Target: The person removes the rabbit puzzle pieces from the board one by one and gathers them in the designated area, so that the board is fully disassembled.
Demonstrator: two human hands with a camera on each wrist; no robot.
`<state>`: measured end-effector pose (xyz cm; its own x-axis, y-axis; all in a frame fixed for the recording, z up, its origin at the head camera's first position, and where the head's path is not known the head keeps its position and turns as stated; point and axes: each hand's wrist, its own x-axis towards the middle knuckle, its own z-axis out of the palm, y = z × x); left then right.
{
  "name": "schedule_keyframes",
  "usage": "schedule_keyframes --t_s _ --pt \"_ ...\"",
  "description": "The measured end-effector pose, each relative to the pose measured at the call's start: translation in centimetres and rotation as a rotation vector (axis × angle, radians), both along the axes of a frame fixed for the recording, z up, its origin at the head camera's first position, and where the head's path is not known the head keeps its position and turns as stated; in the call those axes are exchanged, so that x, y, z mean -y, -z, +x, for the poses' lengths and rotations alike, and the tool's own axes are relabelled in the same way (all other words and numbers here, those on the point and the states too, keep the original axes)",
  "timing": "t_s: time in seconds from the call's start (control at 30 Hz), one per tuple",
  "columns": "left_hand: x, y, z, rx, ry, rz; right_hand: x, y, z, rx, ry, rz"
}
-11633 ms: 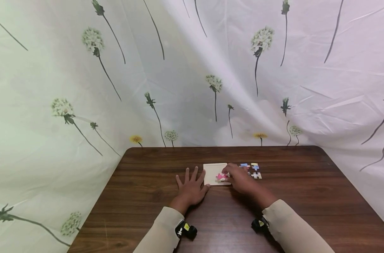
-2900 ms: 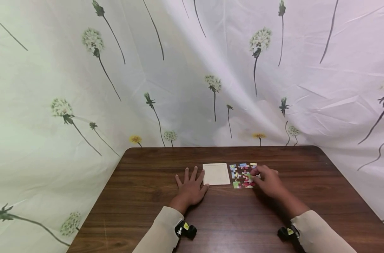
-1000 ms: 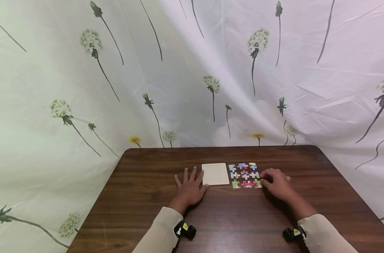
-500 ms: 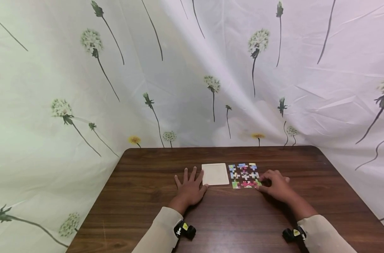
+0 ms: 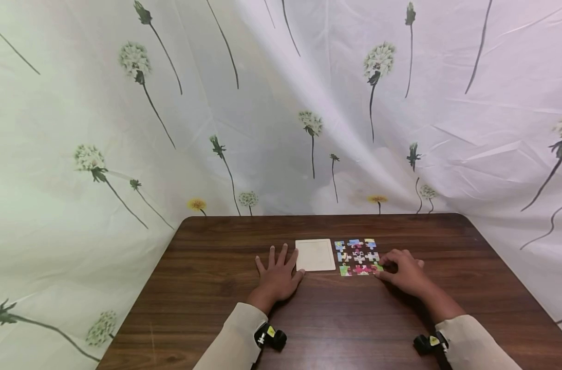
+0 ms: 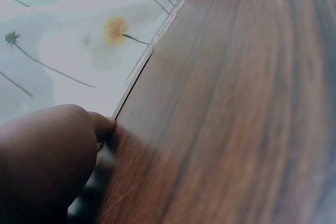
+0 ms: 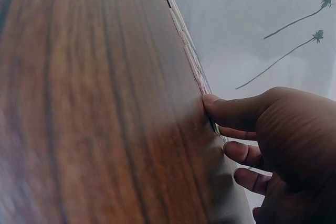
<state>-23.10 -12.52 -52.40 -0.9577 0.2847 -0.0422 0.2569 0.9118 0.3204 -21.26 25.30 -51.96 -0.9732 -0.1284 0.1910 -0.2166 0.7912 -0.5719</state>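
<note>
Several jigsaw puzzle pieces [image 5: 358, 256] lie on the table in a square grid of rows, small gaps between many of them. My right hand [image 5: 403, 270] is at the grid's lower right corner, thumb and index finger pinching the edges of a green-and-pink puzzle piece [image 5: 377, 267]. In the right wrist view the thumb [image 7: 211, 99] sits on the near side of the row of pieces, the other fingers curled behind. Left of the pieces lies a flat cream puzzle tray [image 5: 314, 255] with nothing in it. My left hand [image 5: 277, 280] rests flat, fingers spread, fingertips at the tray's left edge.
The dark wooden table [image 5: 332, 318] has rounded far corners. Behind it hangs a pale cloth [image 5: 272, 128] printed with dandelions. Each wrist wears a small black camera, such as the left camera [image 5: 277, 339].
My right hand held a pink-and-white piece over the tray earlier, then brought a green piece to the grid's lower right. Lately its thumb has shifted to that piece's near edge. My left hand has stayed.
</note>
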Motion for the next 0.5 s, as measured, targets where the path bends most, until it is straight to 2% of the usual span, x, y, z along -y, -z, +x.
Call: schedule_keyframes --t_s 0.23,0.5 --pt "0.07 0.54 -0.29 0.009 -0.003 0.020 0.15 -0.02 0.05 0.004 0.005 0.004" --pt "0.04 0.52 -0.29 0.002 -0.005 0.020 0.04 0.05 0.02 0.005 0.013 0.003"
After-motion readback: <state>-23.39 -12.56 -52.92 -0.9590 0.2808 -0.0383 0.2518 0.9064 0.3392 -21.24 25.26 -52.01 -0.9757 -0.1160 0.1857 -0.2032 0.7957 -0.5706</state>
